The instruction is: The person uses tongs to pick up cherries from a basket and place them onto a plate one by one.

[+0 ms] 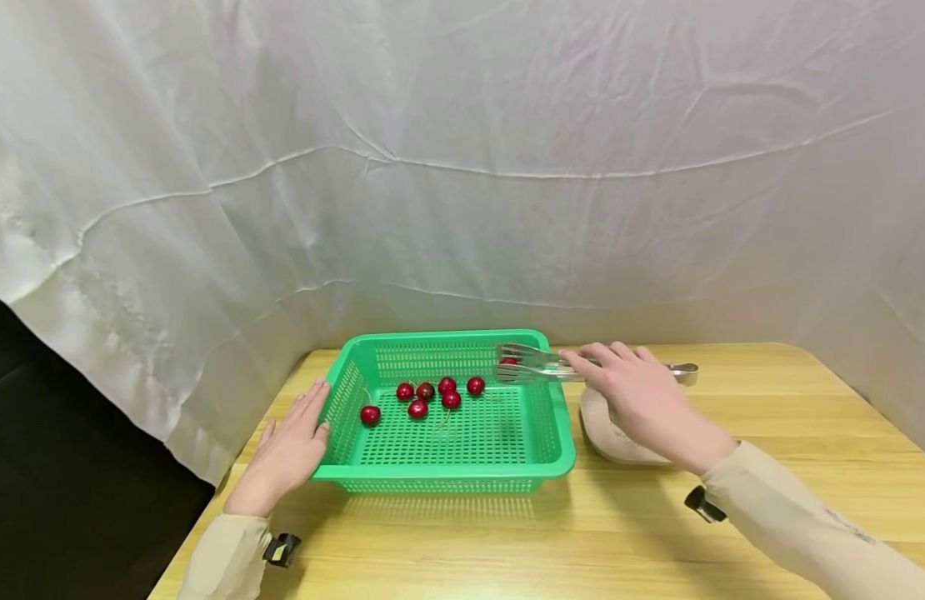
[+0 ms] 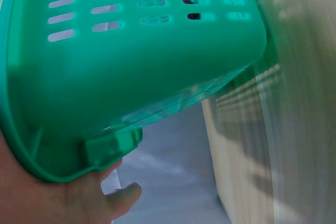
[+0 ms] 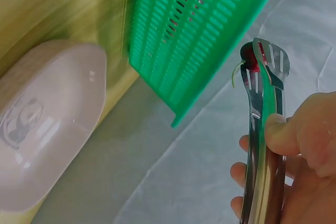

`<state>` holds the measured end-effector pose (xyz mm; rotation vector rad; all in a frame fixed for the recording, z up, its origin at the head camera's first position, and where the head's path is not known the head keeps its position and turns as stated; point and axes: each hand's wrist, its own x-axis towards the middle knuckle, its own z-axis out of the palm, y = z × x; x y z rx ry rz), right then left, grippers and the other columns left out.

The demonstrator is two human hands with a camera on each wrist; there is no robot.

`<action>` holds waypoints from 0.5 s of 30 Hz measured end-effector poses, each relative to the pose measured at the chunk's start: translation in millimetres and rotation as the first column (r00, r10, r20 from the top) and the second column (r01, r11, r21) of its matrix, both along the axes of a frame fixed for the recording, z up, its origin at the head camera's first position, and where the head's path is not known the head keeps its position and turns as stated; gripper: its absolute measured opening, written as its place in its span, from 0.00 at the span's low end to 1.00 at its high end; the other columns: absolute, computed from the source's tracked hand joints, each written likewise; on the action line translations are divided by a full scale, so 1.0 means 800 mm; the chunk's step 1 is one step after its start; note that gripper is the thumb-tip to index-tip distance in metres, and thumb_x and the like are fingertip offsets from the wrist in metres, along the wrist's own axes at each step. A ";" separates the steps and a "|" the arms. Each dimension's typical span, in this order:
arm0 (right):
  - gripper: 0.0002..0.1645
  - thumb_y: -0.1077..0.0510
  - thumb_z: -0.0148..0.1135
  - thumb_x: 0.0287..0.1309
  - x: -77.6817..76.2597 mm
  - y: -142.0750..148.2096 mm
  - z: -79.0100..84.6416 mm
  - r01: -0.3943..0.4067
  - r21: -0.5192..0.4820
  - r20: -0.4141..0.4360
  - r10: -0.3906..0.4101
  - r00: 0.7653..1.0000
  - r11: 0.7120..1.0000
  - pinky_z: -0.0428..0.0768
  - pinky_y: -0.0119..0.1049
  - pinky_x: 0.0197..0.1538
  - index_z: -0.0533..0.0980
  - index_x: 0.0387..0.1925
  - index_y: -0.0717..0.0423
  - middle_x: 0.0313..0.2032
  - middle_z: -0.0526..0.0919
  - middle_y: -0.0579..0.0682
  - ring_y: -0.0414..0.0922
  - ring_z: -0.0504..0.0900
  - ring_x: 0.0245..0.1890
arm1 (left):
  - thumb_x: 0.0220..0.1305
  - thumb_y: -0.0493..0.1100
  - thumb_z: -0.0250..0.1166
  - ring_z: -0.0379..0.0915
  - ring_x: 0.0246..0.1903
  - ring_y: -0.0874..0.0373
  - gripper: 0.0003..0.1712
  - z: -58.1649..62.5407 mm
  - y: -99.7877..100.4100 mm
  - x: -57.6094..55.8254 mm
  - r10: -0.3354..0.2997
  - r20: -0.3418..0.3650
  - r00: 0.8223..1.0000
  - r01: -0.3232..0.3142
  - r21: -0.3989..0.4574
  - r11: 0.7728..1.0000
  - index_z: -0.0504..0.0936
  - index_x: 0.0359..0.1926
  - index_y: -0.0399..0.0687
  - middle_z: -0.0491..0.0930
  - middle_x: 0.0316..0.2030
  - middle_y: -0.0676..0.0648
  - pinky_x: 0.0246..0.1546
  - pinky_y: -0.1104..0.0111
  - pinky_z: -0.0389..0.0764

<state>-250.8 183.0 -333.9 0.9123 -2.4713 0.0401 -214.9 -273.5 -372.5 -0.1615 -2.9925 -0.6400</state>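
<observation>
My right hand (image 1: 650, 404) grips metal tongs (image 1: 533, 372), which reach over the right rim of a green slotted basket (image 1: 462, 472). Between the tongs' slotted tips is a dark red cherry (image 3: 250, 59), its green stem hanging down in the right wrist view. Several more cherries (image 1: 417, 408) lie spread over the basket's floor, most towards its back and left. At the basket's left rim rests my left hand (image 1: 290, 450), fingers extended along it. In the left wrist view part of that hand is hidden behind the rim.
A pale shallow dish (image 3: 79, 108) with a printed figure inside stands right of the basket, partly under my right hand in the head view. Both stand on a wooden table (image 1: 447, 550). White cloth (image 1: 462, 233) hangs behind and at the sides.
</observation>
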 end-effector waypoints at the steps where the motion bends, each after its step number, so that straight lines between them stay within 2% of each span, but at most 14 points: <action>1: 0.45 0.81 0.50 0.43 0.001 0.003 0.001 0.009 -0.004 -0.002 -0.009 1.000 1.000 0.76 0.50 0.45 0.72 0.66 0.54 0.55 0.78 0.53 0.54 0.76 0.49 | 0.77 0.44 0.43 0.36 0.73 0.36 0.35 0.000 0.000 0.000 -0.001 0.000 1.000 0.001 0.001 1.000 0.44 0.78 0.45 0.40 0.77 0.42 0.63 0.29 0.32; 8: 0.45 0.80 0.56 0.42 0.008 0.033 0.005 0.055 -0.025 -0.020 -0.055 0.998 0.998 0.75 0.49 0.40 0.72 0.66 0.54 0.54 0.78 0.54 0.55 0.77 0.46 | 0.76 0.43 0.44 0.36 0.73 0.35 0.35 0.000 -0.001 -0.001 -0.004 -0.003 1.000 0.004 0.001 1.000 0.44 0.78 0.45 0.39 0.77 0.42 0.63 0.29 0.32; 15: 0.45 0.78 0.63 0.42 0.016 0.068 0.004 0.106 -0.047 -0.005 -0.107 0.994 0.993 0.74 0.54 0.40 0.71 0.66 0.54 0.54 0.78 0.56 0.58 0.77 0.48 | 0.76 0.43 0.43 0.37 0.73 0.35 0.35 0.001 0.000 0.000 -0.005 -0.005 1.000 0.005 -0.006 1.000 0.44 0.78 0.45 0.40 0.77 0.42 0.63 0.29 0.33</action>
